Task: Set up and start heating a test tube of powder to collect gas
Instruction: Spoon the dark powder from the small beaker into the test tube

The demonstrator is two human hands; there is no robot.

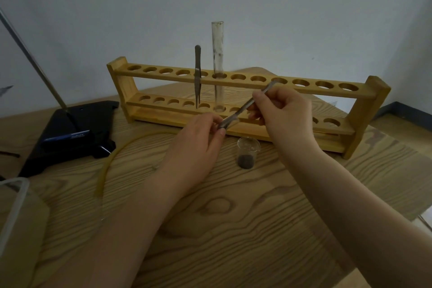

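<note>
test tube (217,65) is standing upright in the wooden rack (360,94) at the far middle of the table (233,217), mouth up, probably so powder can be tipped in. left hand (196,147) and right hand (282,110) are each pinching one end of a thin metal scoop (243,107), holding it slanted above the small beaker (248,153) of dark powder, near the rack. tweezers (197,75) are standing left of the tube. a black stand base (77,128) is waiting far left.

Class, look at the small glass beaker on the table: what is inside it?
Dark powder fills the bottom of the beaker; above it the glass looks empty. Nothing covers it.
</note>
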